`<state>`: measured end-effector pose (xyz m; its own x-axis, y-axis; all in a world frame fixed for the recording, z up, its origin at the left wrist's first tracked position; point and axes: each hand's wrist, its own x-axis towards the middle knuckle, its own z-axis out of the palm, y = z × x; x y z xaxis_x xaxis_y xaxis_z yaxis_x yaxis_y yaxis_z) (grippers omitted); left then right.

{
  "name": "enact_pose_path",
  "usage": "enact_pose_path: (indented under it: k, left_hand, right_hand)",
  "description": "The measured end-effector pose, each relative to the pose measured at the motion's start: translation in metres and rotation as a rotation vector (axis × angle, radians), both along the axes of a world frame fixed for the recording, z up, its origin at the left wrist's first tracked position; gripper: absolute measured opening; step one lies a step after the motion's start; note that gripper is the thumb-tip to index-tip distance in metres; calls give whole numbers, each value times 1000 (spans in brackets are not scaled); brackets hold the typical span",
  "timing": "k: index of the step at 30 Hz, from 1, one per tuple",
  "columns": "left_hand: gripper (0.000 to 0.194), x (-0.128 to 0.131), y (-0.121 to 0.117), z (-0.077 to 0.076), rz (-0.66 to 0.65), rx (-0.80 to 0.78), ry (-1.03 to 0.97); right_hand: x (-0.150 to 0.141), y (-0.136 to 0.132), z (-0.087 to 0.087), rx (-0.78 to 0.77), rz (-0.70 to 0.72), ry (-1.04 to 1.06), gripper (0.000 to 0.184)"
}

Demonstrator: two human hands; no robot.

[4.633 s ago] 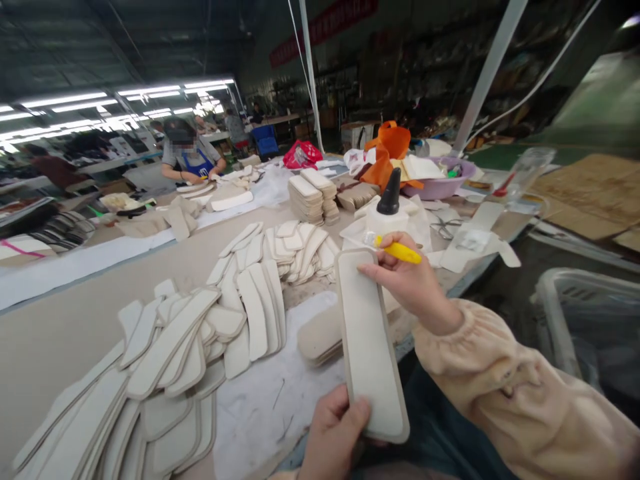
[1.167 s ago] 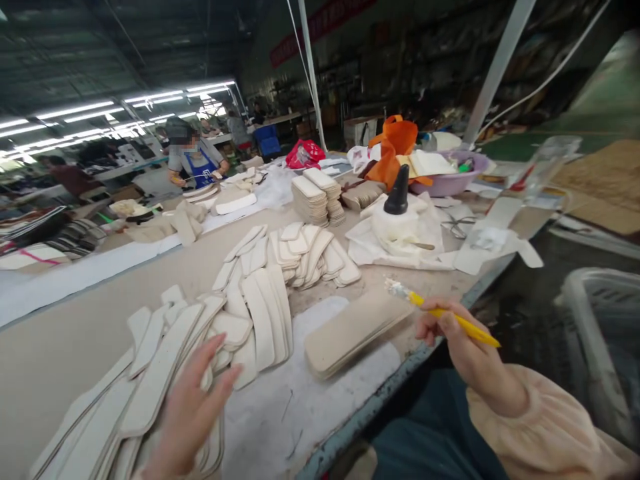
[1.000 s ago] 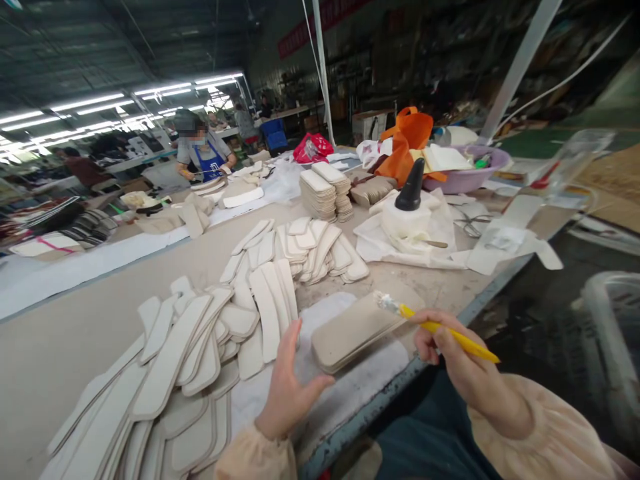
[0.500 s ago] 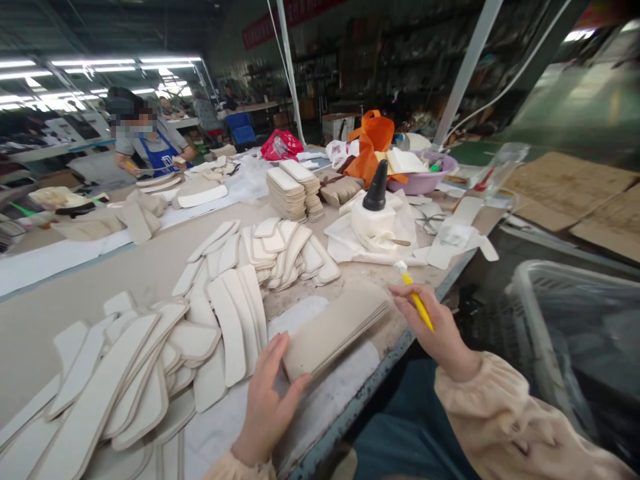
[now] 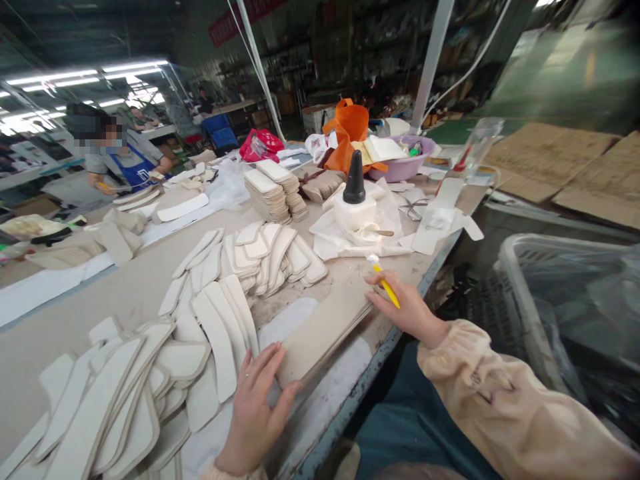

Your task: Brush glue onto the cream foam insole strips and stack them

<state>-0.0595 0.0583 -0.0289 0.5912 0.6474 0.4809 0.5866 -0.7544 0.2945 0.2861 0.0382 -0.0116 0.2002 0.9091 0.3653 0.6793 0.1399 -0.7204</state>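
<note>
A small stack of flat beige strips [image 5: 327,327] lies along the table's near edge on white sheets. My left hand [image 5: 260,400] rests at its near end, fingers spread, with fingertips and thumb at the stack's corner. In my right hand [image 5: 407,307] is a yellow-handled brush [image 5: 386,287] with a white, coated tip pointing up and away; thumb and fingers reach the stack's far end. Beyond the brush stands a white tub [image 5: 355,217] with a black cone [image 5: 355,179] on top and white paste at its front. Many loose pale padded pieces [image 5: 125,387] are heaped left of my left hand.
Neat piles of strips [image 5: 270,193] stand farther back. Scissors [image 5: 414,210], a purple basin [image 5: 400,165] and an orange bag [image 5: 347,137] lie at the back right. A grey plastic crate [image 5: 505,267] is beside the table. Across the table, a person [image 5: 123,157] in a blue apron handles pieces.
The whole view has shifted, so most things appear farther left. The brush stays in my right hand, at the stack's far end. My left hand stays at the near corner, fingers slightly more spread.
</note>
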Motion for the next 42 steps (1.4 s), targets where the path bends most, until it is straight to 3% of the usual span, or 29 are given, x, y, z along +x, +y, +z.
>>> enact_pose_path:
  k: [7, 14, 20, 23, 26, 29, 31, 33, 35, 42]
  left_hand:
    - [45, -3, 4, 4, -43, -10, -7]
    - [32, -2, 5, 2, -25, -54, -95]
    - [20, -6, 4, 10, 193, 107, -140]
    - [18, -3, 5, 28, 303, 206, -224]
    - [22, 2, 4, 58, 375, 293, -401]
    - [24, 0, -3, 88, 226, 311, -431]
    - [17, -6, -12, 97, 57, 307, -340]
    - [12, -10, -20, 95, -56, 310, -237]
    - [14, -11, -24, 81, -105, 293, -149]
    - [17, 0, -6, 19, -118, 190, -39]
  right_hand:
    - [-2, -1, 6, 53, -18, 93, 23]
    - [-12, 7, 10, 169, -3, 442, 23]
    - [-29, 18, 49, 241, 98, 663, 26]
    - [-35, 28, 74, 284, 207, 768, 31]
    - [-37, 32, 98, 307, 279, 817, 33]
    - [-36, 20, 117, 301, 268, 815, 35]
    - [-34, 3, 121, 301, 211, 775, 36]
    - [-31, -13, 114, 310, 127, 736, 36]
    - [-27, -20, 96, 303, 45, 718, 36]
    - [-12, 6, 15, 153, 9, 638, 31]
